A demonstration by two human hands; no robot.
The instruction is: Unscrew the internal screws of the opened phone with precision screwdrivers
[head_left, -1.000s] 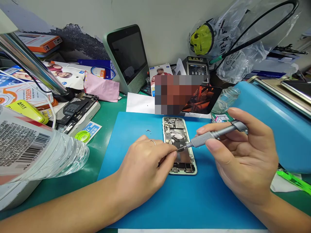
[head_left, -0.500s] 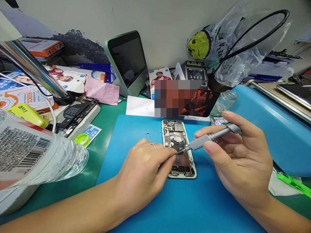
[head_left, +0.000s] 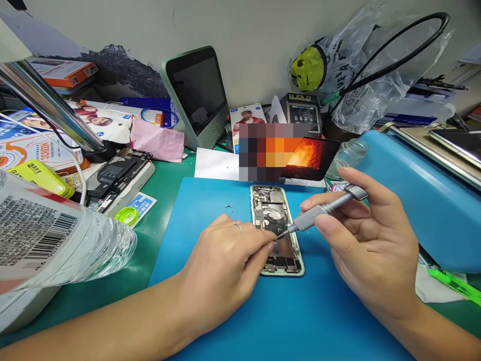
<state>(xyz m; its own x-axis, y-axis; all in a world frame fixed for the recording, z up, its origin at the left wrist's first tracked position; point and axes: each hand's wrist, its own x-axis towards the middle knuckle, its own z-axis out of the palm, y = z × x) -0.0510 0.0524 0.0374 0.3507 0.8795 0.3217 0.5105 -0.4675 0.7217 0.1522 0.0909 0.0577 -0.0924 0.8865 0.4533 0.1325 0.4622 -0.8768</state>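
While the right hand (head_left: 376, 245) grips a grey metal screwdriver (head_left: 307, 218) pointing down-left, the left hand (head_left: 229, 260) pinches at its tip. Beneath, an opened pale-green phone (head_left: 277, 213) points lengthwise away.

the propped screen (head_left: 312, 158), dark red earlier, now glows bright orange and yellow. the right hand (head_left: 372, 245) has shifted slightly left, and its screwdriver (head_left: 311, 217) slants a little more steeply. the white strip along the bottom edge has left the view.
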